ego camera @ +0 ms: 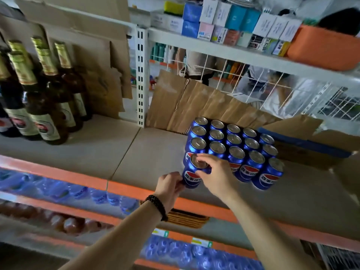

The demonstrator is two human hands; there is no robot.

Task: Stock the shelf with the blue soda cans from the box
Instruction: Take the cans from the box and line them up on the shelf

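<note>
Both the left hand (171, 184) and right hand (211, 170) grasp a rigid, likely slick front-corner can (191, 172) beside the block of cans (233, 145), best gripped round its sides.

your forearms are bare up to the frame's lower edge; no sleeve shows on either. your left wrist carries a dark beaded bracelet (158, 207), round beads in what looks like a double strand, sitting just behind your left hand (169, 187). your right hand (215, 173) and wrist carry nothing. no rings or gloves visible.
</note>
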